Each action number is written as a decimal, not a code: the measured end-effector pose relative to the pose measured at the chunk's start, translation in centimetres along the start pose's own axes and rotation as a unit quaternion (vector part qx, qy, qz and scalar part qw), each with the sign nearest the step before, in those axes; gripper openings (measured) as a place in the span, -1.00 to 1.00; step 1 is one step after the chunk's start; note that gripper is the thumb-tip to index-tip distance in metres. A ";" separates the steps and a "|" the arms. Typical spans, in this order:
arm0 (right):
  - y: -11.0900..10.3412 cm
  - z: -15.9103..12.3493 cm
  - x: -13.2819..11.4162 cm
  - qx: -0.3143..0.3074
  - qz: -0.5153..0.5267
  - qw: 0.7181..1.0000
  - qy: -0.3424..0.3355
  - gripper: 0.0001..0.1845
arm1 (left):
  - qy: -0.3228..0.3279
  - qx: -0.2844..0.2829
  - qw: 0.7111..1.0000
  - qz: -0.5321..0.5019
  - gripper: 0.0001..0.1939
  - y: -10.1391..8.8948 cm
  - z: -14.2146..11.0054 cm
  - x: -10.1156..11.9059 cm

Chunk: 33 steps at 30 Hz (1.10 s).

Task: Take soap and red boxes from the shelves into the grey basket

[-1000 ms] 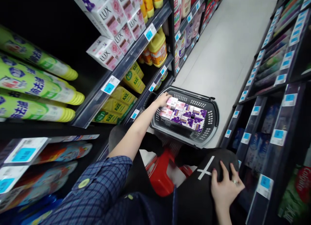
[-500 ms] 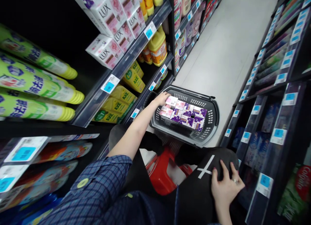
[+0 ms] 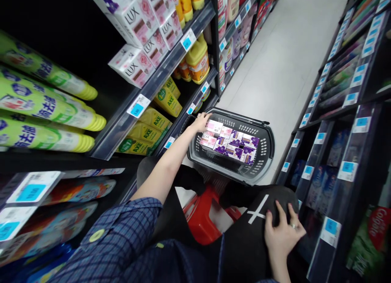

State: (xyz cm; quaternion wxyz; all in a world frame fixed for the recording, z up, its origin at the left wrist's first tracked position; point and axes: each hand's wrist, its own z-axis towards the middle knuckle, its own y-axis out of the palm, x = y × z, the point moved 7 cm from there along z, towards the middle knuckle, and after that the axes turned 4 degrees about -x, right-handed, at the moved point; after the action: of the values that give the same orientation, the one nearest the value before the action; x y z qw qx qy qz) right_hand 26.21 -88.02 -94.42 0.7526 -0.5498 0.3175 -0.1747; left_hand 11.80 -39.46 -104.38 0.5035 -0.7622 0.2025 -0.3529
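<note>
My left hand [image 3: 202,122] reaches into a dark shopping basket [image 3: 265,150] on the floor and grips a pink soap box [image 3: 215,127] at the basket's near left corner. Rows of pink and purple soap boxes [image 3: 236,146] fill the basket. My right hand [image 3: 282,230] lies flat on my right knee, fingers spread over black fabric with a white cross mark [image 3: 258,210]. A ring shows on one finger.
Shelves on the left carry white Lux soap boxes [image 3: 134,65], yellow Axe packs [image 3: 154,126], yellow bottles [image 3: 198,58] and green tubes [image 3: 45,107]. A red stool [image 3: 203,217] is under me. Dark shelving with blue price tags [image 3: 348,169] lines the right. Pale floor [image 3: 284,63] runs ahead.
My left hand has drawn slightly back toward the basket's left edge with its fingers curled on the pink box. The right hand stays on the knee.
</note>
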 end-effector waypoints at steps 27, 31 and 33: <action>-0.5 -0.9 0.8 0.048 0.031 0.997 0.051 -0.55 | -0.367 0.323 0.857 -0.162 0.00 -28.7 -16.1 -9.1; -0.5 -1.3 1.1 0.031 0.032 0.996 0.076 -0.54 | -0.335 0.420 0.837 -0.103 -0.03 -27.9 -18.0 -5.2; -0.4 -1.3 1.1 0.027 0.030 0.996 0.084 -0.54 | -0.227 0.433 0.872 -0.033 -0.21 -26.5 -17.7 -1.4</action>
State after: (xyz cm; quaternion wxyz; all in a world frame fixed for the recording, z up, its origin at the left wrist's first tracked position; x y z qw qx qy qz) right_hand 26.18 -89.80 -94.57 0.7427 -0.5033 0.3909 -0.2057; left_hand -3.45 -38.69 -76.44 0.8030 -0.5334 -0.1156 -0.2392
